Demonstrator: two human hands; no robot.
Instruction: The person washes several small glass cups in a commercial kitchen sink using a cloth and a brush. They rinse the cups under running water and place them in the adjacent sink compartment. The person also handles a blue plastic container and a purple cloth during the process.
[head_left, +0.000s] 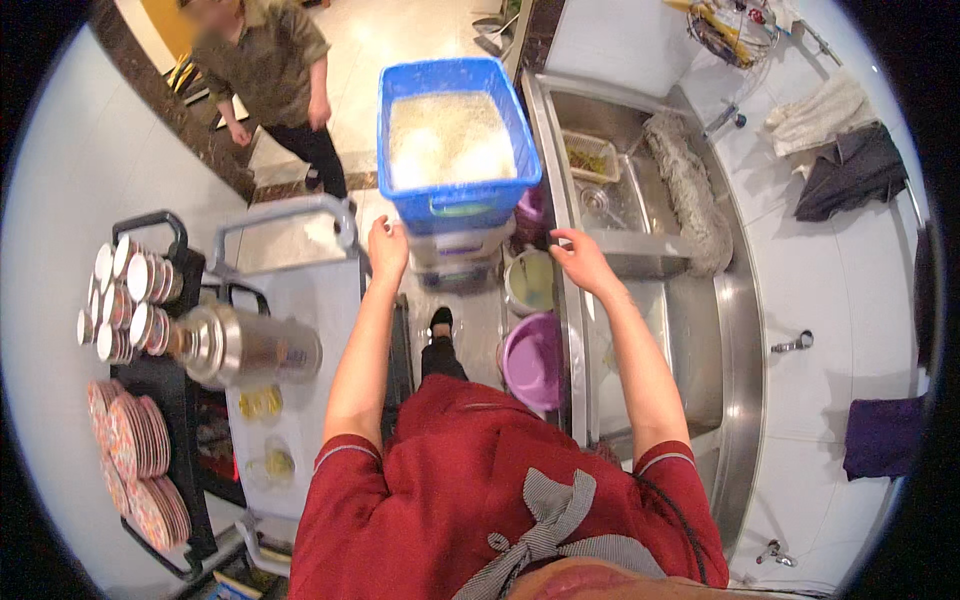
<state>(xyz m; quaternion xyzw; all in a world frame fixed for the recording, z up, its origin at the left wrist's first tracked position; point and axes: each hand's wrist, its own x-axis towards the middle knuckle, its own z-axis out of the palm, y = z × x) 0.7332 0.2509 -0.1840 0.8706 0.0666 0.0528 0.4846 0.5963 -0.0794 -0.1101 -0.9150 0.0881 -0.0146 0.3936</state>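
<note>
A blue plastic bin (461, 196) full of a pale, grain-like mass stands ahead of me, on top of white containers (457, 247). Near its left front corner is my left hand (388, 251), its fingers loosely curled, holding nothing. My right hand (579, 259) hangs over the edge of the steel sink (574, 300), with thumb and fingers apart and nothing between them. Neither hand touches the bin. Below my right hand, on the floor, are a pale bucket (529, 281) with liquid and a purple basin (534, 360).
Left stands a grey trolley (296, 292) with a large metal flask (247, 349), beside stacked cups (150, 277) and patterned plates (139, 439). A person (270, 75) stands at the far left. A basket (590, 156) lies in the sink, where a grey fluffy roll (686, 191) crosses the divider.
</note>
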